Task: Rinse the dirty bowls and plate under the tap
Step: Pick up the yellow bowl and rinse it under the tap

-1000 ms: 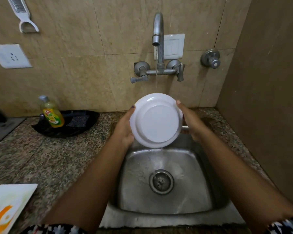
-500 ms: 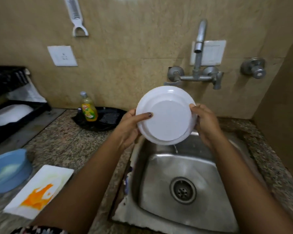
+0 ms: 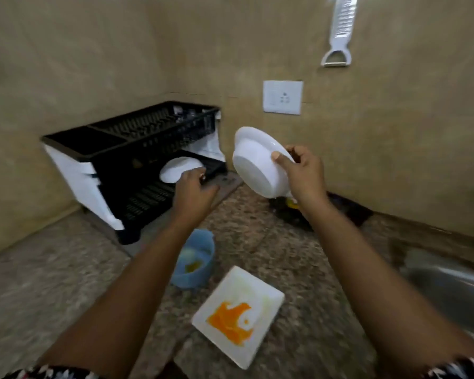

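R hand (image 3: 303, 173) grips white bowl (image 3: 257, 165) rim, airborne; L hand (image 3: 193, 191) loosely curled, empty, nr rack (image 3: 137, 149).

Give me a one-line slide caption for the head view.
Right hand holds a white bowl near the black dish rack; blue bowl and orange-stained square plate wait on the counter.

Sink (image 3: 454, 285) blurred, cut off right.

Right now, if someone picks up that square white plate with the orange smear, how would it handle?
The square plate looks rigid and glossy, so probably stiff and breakable if dropped. The wet-looking orange residue could make it slippery. It lies flat on the counter, so it should slide when pushed, not roll.
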